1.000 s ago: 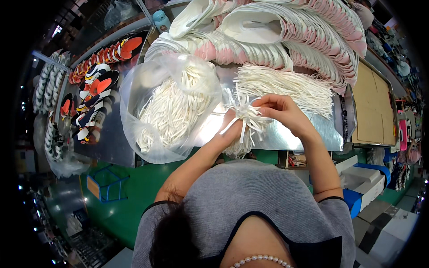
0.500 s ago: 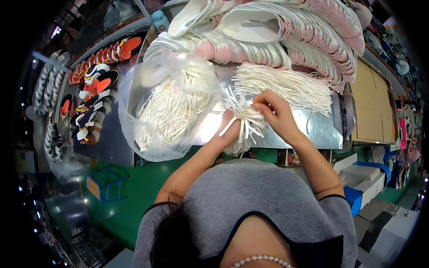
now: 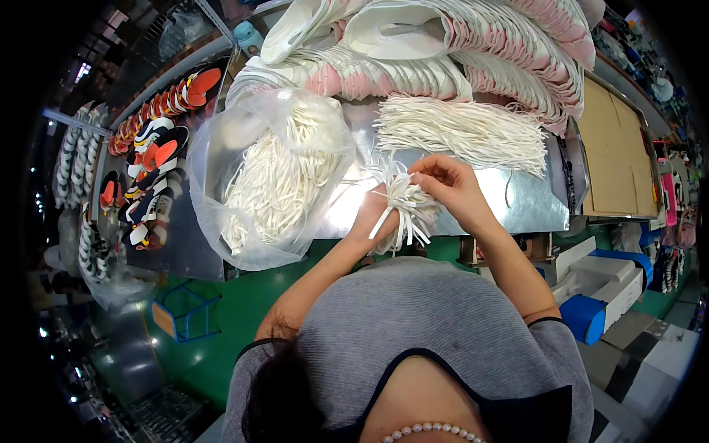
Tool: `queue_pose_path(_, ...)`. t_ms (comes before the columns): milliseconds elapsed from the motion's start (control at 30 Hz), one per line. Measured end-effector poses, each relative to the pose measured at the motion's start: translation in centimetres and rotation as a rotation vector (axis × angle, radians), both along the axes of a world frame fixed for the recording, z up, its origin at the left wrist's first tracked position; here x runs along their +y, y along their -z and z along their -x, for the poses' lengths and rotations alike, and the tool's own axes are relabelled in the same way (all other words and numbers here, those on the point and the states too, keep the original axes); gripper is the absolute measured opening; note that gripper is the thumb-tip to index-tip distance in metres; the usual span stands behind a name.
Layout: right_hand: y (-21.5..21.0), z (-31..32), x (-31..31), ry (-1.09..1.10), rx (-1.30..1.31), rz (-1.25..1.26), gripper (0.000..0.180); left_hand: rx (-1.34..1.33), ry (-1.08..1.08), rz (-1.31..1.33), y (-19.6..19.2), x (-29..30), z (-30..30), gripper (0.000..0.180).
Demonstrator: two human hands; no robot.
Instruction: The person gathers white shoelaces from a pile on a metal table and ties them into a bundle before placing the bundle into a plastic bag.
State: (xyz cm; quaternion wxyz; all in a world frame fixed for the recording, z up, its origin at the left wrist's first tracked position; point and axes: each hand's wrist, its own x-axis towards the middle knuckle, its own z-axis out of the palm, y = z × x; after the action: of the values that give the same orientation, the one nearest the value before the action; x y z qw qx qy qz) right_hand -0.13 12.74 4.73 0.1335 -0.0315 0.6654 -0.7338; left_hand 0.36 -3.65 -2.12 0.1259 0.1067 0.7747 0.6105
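My left hand [image 3: 371, 214] is closed round a bundle of white laces [image 3: 410, 210], whose loose ends fan out above and over the fingers. Thumb and fingers of my right hand [image 3: 458, 193] pinch together at the top of that bundle, on a lace end. To the left, a clear plastic bag [image 3: 210, 203] lies open around a large heap of white laces [image 3: 284, 177]. Beyond my right hand, a flat pile of white laces [image 3: 461, 133] is spread across the metal tabletop [image 3: 528, 203].
Stacked white and pink shoe uppers [image 3: 413, 33] line the back of the table. Left of the bag are dark and orange shoe parts [image 3: 159, 159]. A blue stool [image 3: 185, 310] stands on the green floor, and flat cardboard [image 3: 617, 155] lies at the right.
The view has shifted slightly. My right hand stays at the top of the bundle, its fingers moved a little among the lace ends; my left hand keeps its grip.
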Motion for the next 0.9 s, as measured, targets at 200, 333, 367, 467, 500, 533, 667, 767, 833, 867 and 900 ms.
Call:
queue_pose_path(200,0.6,0.1,-0.4,0.078,0.02,0.058,0.014,0.102,0.02,0.037,-0.5,0.1,0.3,0.026)
queue_pose_path(333,0.0,0.2,-0.2,0.113,-0.193,0.348,0.019,-0.077,0.02,0.011,-1.6,0.0,1.1,0.027)
queue_pose_path(367,0.0,0.1,-0.4,0.13,-0.234,0.412,0.022,-0.148,-0.001,-0.045,-2.0,0.2,1.0,0.026)
queue_pose_path(467,0.8,0.4,0.0,0.056,-0.263,0.545,0.02,-0.05,0.006,-0.125,-1.2,0.4,0.6,0.025)
queue_pose_path(500,0.6,0.5,0.2,0.052,-0.266,0.543,0.02,-0.196,0.04,-0.242,-1.8,0.4,0.8,0.025)
queue_pose_path(533,0.3,0.5,0.5,-0.018,-0.242,0.618,0.019,-0.197,0.036,-0.244,-1.6,0.1,0.8,0.025)
queue_pose_path(667,-2.3,0.8,1.0,-0.094,-0.183,0.271,0.019,-0.083,0.014,-0.279,-0.3,-1.8,0.9,0.027)
queue_pose_path(767,-2.0,0.7,0.7,0.034,-0.037,-0.011,0.02,-0.092,-0.061,-0.125,-2.4,-1.2,1.7,0.025)
queue_pose_path(833,-1.2,0.9,0.2,0.097,0.192,-0.205,0.021,0.026,-0.049,-0.179,-0.9,-1.2,1.7,0.025)
queue_pose_path(867,-1.3,0.9,-0.4,0.095,0.193,-0.205,0.021,0.137,-0.027,-0.226,-0.5,-1.2,1.7,0.026)
queue_pose_path(900,-1.4,0.9,-1.2,0.081,0.335,-0.41,0.022,-0.007,-0.032,-0.216,-0.4,-1.4,1.5,0.027)
